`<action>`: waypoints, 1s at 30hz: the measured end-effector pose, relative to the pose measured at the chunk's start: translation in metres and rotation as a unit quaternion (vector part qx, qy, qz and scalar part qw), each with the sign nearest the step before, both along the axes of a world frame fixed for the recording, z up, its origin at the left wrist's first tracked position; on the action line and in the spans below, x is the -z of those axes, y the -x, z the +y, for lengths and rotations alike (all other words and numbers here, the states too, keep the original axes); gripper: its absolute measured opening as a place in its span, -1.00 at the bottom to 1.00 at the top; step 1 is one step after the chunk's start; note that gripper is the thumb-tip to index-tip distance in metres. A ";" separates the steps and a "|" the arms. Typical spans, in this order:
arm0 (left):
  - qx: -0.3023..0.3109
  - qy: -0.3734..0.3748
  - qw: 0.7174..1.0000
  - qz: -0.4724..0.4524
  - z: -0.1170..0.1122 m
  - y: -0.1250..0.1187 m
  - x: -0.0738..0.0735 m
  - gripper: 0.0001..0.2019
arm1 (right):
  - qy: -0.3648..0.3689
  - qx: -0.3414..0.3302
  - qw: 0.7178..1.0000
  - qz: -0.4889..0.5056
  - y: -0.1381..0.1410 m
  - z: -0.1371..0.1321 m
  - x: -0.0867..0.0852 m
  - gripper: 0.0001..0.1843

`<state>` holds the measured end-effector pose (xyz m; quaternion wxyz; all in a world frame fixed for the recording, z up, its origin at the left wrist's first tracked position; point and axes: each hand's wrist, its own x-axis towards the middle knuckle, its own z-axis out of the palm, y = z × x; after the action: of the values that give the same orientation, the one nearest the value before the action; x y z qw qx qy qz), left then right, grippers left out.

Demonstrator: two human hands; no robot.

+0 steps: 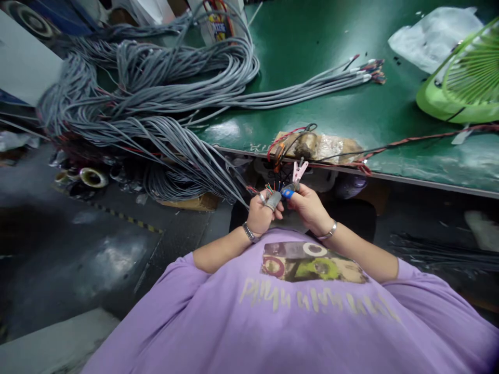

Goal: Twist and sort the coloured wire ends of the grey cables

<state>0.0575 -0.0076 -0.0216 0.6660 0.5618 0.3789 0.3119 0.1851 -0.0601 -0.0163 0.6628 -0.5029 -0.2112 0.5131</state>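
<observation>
My left hand point(262, 215) is closed around the stripped end of a grey cable, its thumb and fingers pressed together. Thin coloured wires point(270, 187) fan out from that end, between my two hands. My right hand point(311, 209) is pinched closed close to these wires, with a blue wrap point(287, 193) at its thumb. What its fingertips hold is too small to make out. Grey coverings show on fingers of both hands. Just beyond my right fingertips a pink clip point(300, 171) stands at the bench edge.
A large bundle of grey cables point(156, 93) drapes over the green bench point(331, 31) and hangs off its front edge. A taped block point(327, 147) with red and black leads lies at the edge. A green fan point(468, 78) and plastic bag point(434, 36) are at right.
</observation>
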 end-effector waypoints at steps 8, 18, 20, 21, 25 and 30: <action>0.008 -0.004 1.000 0.003 0.000 0.000 -0.001 -0.59 | -0.004 -0.014 1.000 0.021 -0.001 0.002 0.001 -0.62; -0.019 0.016 1.000 -0.018 0.001 -0.001 -0.002 -0.62 | -0.013 -0.004 1.000 0.024 0.003 0.002 0.000 -0.58; -0.023 0.023 0.999 -0.021 0.002 -0.002 -0.005 -0.63 | -0.017 -0.012 0.999 0.044 0.001 0.001 0.002 -0.59; -0.026 0.026 0.999 -0.022 0.002 -0.002 -0.006 -0.63 | -0.019 -0.016 0.998 0.058 -0.002 0.000 0.003 -0.59; -0.030 0.051 0.998 -0.025 0.004 0.000 -0.016 -0.61 | -0.016 -0.062 0.990 0.123 -0.015 -0.008 0.011 -0.57; 0.011 0.100 0.994 -0.030 0.006 0.001 -0.035 -0.58 | 0.010 -0.053 0.987 0.153 -0.036 -0.007 0.012 -0.51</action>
<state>0.0566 -0.0021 0.0132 0.7333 0.4871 0.3818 0.2814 0.2209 -0.0674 -0.0284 0.6539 -0.4133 -0.1279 0.6207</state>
